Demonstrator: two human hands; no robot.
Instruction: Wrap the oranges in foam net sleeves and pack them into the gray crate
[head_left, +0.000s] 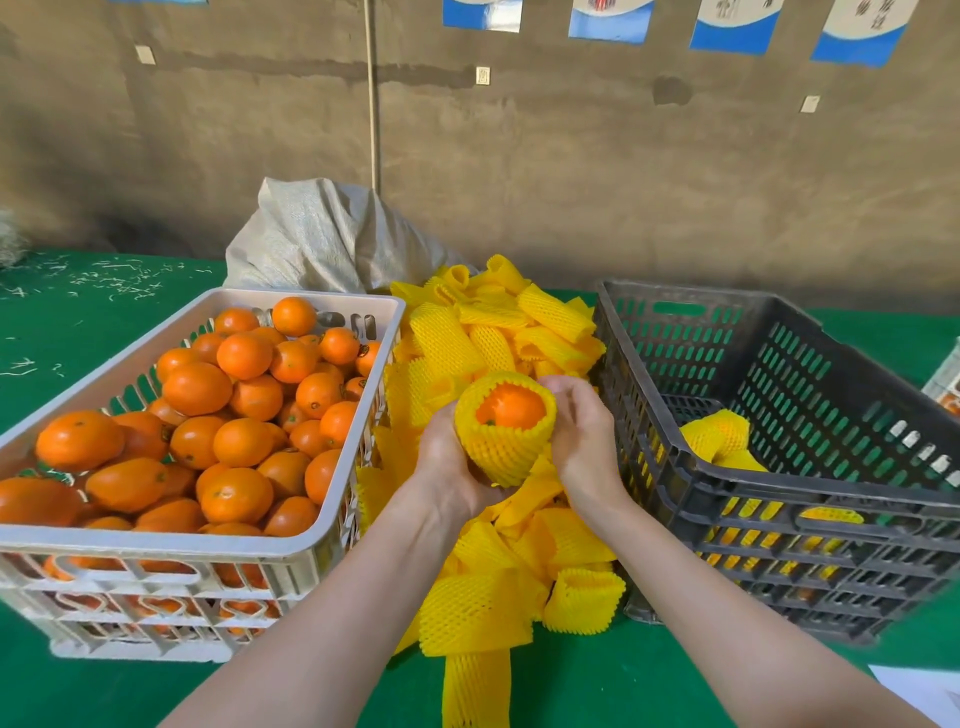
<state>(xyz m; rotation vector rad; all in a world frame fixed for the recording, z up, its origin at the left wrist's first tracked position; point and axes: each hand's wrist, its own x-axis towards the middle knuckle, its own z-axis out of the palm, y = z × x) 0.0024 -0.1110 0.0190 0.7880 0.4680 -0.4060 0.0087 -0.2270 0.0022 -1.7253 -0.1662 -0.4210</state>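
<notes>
An orange (511, 406) sits inside a yellow foam net sleeve (501, 441), its top showing through the open end. My left hand (447, 462) cups the sleeved orange from below and the left. My right hand (582, 431) grips its right side with curled fingers. Both hover over a pile of yellow foam sleeves (498, 332) between two crates. The gray crate (810, 525) stands to the right and holds wrapped oranges (719, 439) at its bottom. A white crate (332, 499) on the left is full of bare oranges (244, 441).
A grey woven sack (322, 239) lies behind the sleeve pile against the wall. The table has a green cover (62, 332) strewn with pale shreds at the far left. A white sheet (919, 691) lies at the near right corner.
</notes>
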